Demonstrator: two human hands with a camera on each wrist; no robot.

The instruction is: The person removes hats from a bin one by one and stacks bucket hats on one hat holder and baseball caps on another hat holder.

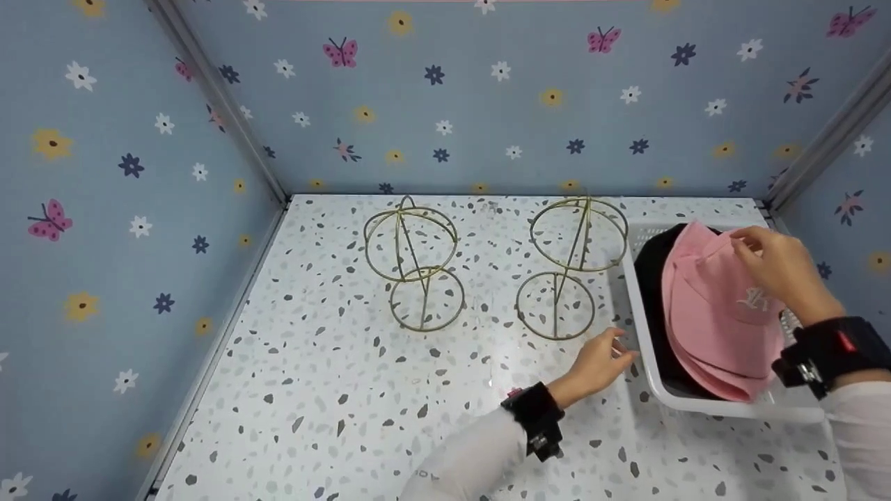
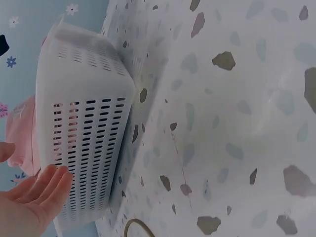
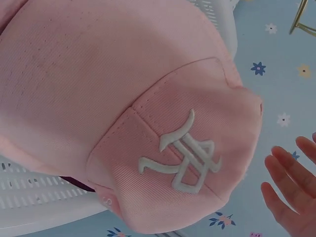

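Observation:
A pink cap [image 1: 738, 292] with white embroidered lettering lies on top of another pink cap in a white perforated basket [image 1: 647, 348] at the right. Black headwear [image 1: 651, 278] shows beneath them along the basket's left side. My right hand [image 1: 786, 271] is above the far end of the top cap. In the right wrist view its extended fingers [image 3: 291, 173] are apart from the cap's crown. Just left of the basket, my left hand [image 1: 595, 365] hovers with loosely bent fingers and holds nothing; the left wrist view shows it palm up near the basket wall [image 2: 89, 133].
Two gold wire stands, one at left [image 1: 423, 278] and one nearer the basket [image 1: 573, 254], stand on the speckled white tabletop [image 1: 334, 390]. Blue patterned panels [image 1: 473, 90] enclose the back and sides.

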